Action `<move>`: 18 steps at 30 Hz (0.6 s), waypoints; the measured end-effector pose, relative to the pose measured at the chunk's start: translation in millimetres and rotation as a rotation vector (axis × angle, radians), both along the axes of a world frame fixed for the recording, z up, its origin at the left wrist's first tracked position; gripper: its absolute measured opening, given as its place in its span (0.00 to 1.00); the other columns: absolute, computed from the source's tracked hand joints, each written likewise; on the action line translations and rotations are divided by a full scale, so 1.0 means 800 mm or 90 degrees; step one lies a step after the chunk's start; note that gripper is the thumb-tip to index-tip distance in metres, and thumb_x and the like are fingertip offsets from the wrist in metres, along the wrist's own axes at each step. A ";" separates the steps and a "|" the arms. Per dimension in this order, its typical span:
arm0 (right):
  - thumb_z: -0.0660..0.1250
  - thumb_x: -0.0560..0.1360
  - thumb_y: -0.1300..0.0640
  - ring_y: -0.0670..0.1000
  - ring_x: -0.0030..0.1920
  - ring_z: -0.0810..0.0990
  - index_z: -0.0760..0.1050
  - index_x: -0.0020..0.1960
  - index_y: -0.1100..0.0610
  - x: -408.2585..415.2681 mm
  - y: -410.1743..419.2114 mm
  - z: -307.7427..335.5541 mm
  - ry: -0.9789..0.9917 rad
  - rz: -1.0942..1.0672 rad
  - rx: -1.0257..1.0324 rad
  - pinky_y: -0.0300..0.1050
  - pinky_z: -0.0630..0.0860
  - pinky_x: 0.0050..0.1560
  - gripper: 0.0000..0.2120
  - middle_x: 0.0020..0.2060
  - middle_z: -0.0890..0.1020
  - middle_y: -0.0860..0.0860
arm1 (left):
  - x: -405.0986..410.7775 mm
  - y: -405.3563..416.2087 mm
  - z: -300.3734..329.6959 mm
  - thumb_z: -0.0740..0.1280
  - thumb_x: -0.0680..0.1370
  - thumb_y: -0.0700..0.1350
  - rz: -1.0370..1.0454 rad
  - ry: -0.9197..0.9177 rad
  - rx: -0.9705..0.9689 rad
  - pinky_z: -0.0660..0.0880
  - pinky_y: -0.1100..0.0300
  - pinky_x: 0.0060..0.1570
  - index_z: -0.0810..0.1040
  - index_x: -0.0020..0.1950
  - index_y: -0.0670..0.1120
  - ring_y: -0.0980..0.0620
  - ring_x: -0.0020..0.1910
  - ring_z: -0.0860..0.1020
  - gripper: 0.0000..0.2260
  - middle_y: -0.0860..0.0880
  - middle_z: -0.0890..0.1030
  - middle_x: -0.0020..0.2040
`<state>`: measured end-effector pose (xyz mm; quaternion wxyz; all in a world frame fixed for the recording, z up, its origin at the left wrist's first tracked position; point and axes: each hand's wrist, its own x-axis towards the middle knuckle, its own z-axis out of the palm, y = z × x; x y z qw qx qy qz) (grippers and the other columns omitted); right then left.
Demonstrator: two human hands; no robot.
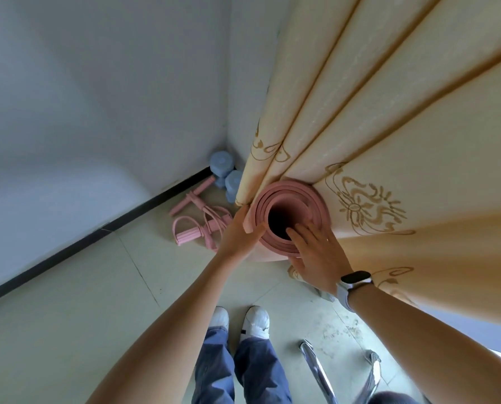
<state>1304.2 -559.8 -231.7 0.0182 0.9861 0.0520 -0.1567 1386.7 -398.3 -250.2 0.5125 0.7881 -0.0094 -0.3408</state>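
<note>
Fingers point(301, 239) of the right hand point(316, 255): spread and flat on the near rim of the rolled mat point(313, 204), tips reaching over its dark core.
Left hand point(239, 233): laid up the roll's left side at the loose outer end, thumb across that flap; whether this is a pinch or only a press, I cannot tell.
Rolled mat: stands on end on the floor point(97, 301), its back against the curtain point(389, 141), near the corner of the room.
Handling: probably light, soft, springy foam. The coils look slack, so they may unwind or slide out like a telescope if lifted by the rim alone.
Where to hold: round the body just below the top, with one hand pinning the loose end, not by the inner coils.
Beside it: blue dumbbells point(221, 167) and a pink pull-rope exerciser point(196, 225) lie on the floor to the left, apart from the mat.
Hidden: the mat's lower body and foot sit behind its own top and the arms. The curtain covers its far side. A chrome frame point(316, 365) is cut off at the bottom edge.
</note>
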 end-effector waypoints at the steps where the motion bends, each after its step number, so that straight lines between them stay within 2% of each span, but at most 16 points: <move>1: 0.70 0.66 0.52 0.60 0.55 0.80 0.75 0.58 0.59 -0.001 0.002 0.004 -0.001 -0.025 0.031 0.61 0.76 0.55 0.23 0.52 0.83 0.58 | -0.001 0.002 0.004 0.65 0.73 0.53 0.002 -0.002 0.019 0.74 0.52 0.57 0.69 0.64 0.52 0.50 0.59 0.76 0.20 0.51 0.78 0.59; 4: 0.60 0.72 0.54 0.58 0.63 0.75 0.71 0.64 0.58 -0.001 0.009 0.023 0.039 -0.083 0.115 0.55 0.72 0.62 0.21 0.61 0.78 0.56 | -0.010 0.015 0.015 0.63 0.75 0.52 0.015 -0.021 0.090 0.75 0.47 0.56 0.70 0.63 0.47 0.46 0.57 0.77 0.18 0.47 0.79 0.58; 6: 0.58 0.75 0.57 0.56 0.66 0.71 0.67 0.67 0.59 -0.002 0.016 0.039 0.050 -0.104 0.163 0.51 0.68 0.65 0.20 0.64 0.74 0.55 | -0.023 0.028 0.028 0.62 0.76 0.49 0.033 -0.022 0.122 0.74 0.45 0.57 0.71 0.64 0.44 0.42 0.59 0.76 0.18 0.42 0.78 0.59; 8: 0.58 0.76 0.61 0.55 0.63 0.72 0.69 0.65 0.60 -0.005 0.031 0.060 0.044 -0.138 0.238 0.48 0.69 0.64 0.18 0.61 0.76 0.55 | -0.047 0.046 0.050 0.61 0.77 0.46 0.070 -0.021 0.125 0.72 0.50 0.60 0.71 0.65 0.43 0.44 0.62 0.75 0.17 0.44 0.77 0.62; 11: 0.58 0.75 0.63 0.57 0.58 0.76 0.73 0.61 0.60 -0.012 0.067 0.085 0.035 -0.191 0.335 0.50 0.73 0.60 0.15 0.55 0.79 0.57 | -0.094 0.084 0.080 0.61 0.78 0.44 0.136 -0.037 0.152 0.68 0.60 0.58 0.73 0.62 0.44 0.49 0.61 0.75 0.14 0.46 0.78 0.62; 14: 0.57 0.76 0.62 0.58 0.59 0.75 0.72 0.62 0.60 -0.021 0.118 0.100 0.128 -0.177 0.375 0.49 0.71 0.61 0.15 0.58 0.78 0.58 | -0.143 0.135 0.105 0.61 0.78 0.43 0.234 -0.025 0.189 0.67 0.61 0.61 0.72 0.64 0.44 0.50 0.62 0.74 0.15 0.46 0.76 0.63; 18: 0.54 0.79 0.60 0.55 0.62 0.74 0.69 0.64 0.59 -0.041 0.210 0.121 0.294 -0.077 0.365 0.44 0.68 0.63 0.15 0.62 0.77 0.56 | -0.209 0.221 0.131 0.60 0.79 0.44 0.357 0.004 0.257 0.68 0.59 0.63 0.72 0.65 0.44 0.50 0.62 0.75 0.15 0.46 0.77 0.63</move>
